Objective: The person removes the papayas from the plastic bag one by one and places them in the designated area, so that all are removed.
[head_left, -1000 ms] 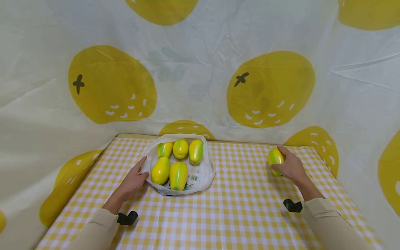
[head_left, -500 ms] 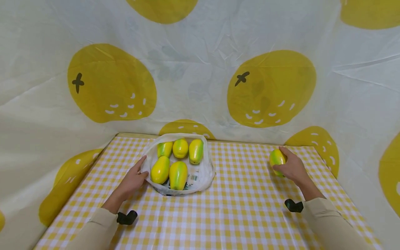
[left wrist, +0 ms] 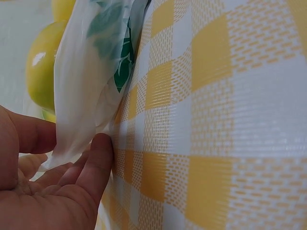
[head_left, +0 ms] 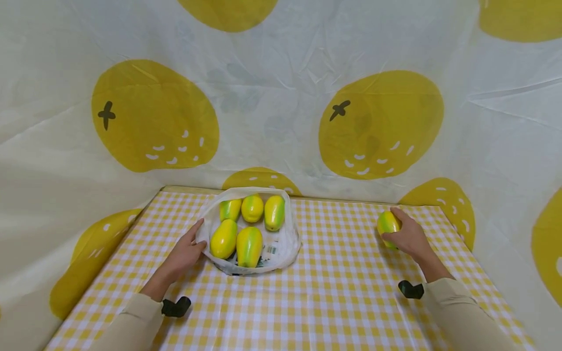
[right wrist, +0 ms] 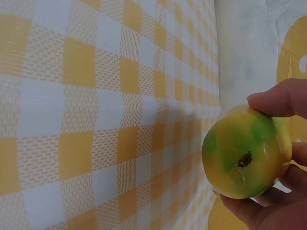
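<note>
On the left of the head view, a white plastic bag (head_left: 287, 253) lies with its mouth spread wide. Several glossy yellow papayas with green streaks, one a front papaya (head_left: 249, 247), sit inside it. My left hand (head_left: 184, 253) pinches the bag's left rim; in the left wrist view the thumb (left wrist: 36, 133) is on the inner side and the fingers (left wrist: 96, 167) are outside. Over at the right, my right hand (head_left: 408, 234) grips a single papaya (head_left: 388, 223) between thumb and fingers. Its brown stem end faces the right wrist camera, and whether it touches the table cannot be told.
A yellow-and-white checked cloth (head_left: 333, 292) covers the table. Behind it and along both sides hangs a pale curtain (head_left: 272, 117) printed with big yellow fruit. The bag stands close to the table's back edge (head_left: 342, 200).
</note>
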Motion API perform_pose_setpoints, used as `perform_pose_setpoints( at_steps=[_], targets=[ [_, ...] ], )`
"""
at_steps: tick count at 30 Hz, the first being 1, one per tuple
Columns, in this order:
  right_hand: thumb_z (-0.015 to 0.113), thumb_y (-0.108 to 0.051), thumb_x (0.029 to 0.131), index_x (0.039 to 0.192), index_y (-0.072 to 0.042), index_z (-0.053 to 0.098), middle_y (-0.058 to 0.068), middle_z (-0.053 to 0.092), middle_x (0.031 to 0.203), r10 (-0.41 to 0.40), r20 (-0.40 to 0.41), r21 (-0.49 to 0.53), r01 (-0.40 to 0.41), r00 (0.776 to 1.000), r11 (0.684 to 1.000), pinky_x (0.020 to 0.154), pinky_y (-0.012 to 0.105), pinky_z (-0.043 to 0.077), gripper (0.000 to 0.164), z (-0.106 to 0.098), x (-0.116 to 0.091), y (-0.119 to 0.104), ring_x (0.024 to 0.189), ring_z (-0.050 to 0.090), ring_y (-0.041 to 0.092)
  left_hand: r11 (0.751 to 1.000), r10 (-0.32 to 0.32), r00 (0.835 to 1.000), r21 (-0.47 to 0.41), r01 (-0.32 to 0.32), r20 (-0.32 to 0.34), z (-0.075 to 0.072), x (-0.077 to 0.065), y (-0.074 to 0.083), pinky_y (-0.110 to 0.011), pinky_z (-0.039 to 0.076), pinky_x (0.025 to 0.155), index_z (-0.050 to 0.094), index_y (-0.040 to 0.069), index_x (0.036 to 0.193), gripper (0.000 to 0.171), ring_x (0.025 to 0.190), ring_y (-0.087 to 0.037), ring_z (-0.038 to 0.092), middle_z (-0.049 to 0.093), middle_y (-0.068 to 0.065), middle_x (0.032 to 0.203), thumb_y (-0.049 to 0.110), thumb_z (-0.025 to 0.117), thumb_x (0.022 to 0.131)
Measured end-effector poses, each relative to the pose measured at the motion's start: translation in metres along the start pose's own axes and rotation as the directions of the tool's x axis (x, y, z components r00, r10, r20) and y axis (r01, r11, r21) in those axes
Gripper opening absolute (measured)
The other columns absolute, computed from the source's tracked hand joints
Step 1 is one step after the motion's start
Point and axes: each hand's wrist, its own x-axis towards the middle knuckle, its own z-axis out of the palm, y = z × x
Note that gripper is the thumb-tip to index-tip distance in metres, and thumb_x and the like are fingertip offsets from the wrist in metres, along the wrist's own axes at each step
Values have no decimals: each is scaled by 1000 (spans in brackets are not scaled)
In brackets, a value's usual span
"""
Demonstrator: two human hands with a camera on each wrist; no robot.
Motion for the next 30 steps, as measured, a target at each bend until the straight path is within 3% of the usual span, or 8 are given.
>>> perform_pose_setpoints(
  at_steps=[7,18,25,30],
  targets=[
    [72,-16,91,164,6,16,41,32,158,1,-5,-9,-1,1000,1000,82,49,53,94,-1,-1,6,116,55,52,1000,16,1000,-7,-16,7,1,0,0,-46,39,111,3,19,170,73,160,-43,19,4,-20,176,12,42,109],
    [72,-16,90,163,8,17,39,26,163,4,-8,-25,-4,1000,1000,85,54,52,94,3,1,15,120,52,54,1000,-1,1000,-2,1,-4,0,0,2,-48,37,110,3,19,170,73,160,-42,19,4,-20,176,12,43,108],
    [72,-17,90,162,9,19,40,29,160,-4,0,-30,4,1000,1000,84,52,52,92,7,2,19,118,54,52,1000,-18,1000,-10,18,-15,1,2,0,-55,33,120,3,20,170,73,161,-41,17,4,-18,177,12,42,108],
    [73,-19,91,162,9,19,40,26,162,-15,4,-39,15,1000,999,89,57,51,93,7,2,20,123,51,55,999,-25,1000,-31,25,-12,1,1,-1,-59,26,126,3,20,170,74,162,-42,13,2,-17,177,11,41,108]
  ],
)
